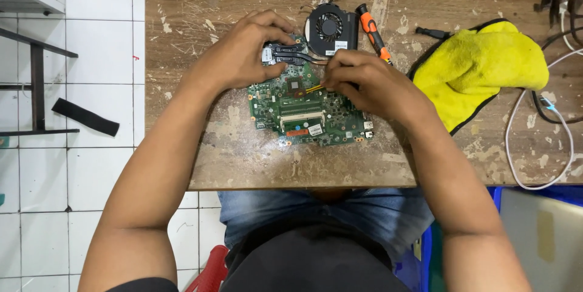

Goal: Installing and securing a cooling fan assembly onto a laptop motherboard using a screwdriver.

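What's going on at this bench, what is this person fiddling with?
A person sits at a scuffed wooden workbench over a green circuit board. Their left hand grips the dark heat pipe assembly at the board's far edge, beside a round black fan. Their right hand holds a thin yellowish tool pointed at a chip near the middle of the board. An orange-handled screwdriver and a yellow cloth lie to the right.

green circuit board, yellow cloth edged black, orange-and-black screwdriver, black fan, scuffed brown table
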